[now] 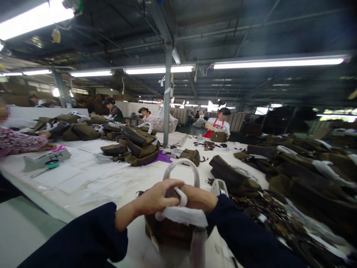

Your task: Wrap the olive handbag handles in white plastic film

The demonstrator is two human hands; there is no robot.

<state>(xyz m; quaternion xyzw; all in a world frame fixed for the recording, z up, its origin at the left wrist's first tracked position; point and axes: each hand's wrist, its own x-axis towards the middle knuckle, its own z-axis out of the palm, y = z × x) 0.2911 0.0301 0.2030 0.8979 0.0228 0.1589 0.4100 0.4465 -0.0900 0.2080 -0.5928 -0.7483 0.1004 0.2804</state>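
Dark sleeves frame both hands at the near edge of the white table. White wrapping is being wound about the top of a brown handbag, by the look of it. It is pinched by the left hand and the right hand, both clenched on it. The handbag stands directly beneath them, its wrapped handle arching just beyond. Tucking the loose end flat seems called for next. Farther off, stacked bags lie.

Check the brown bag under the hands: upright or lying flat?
Upright. The brown bag stands on the table, its wrapped white handle arching above the left hand and right hand gripping white wrapping.
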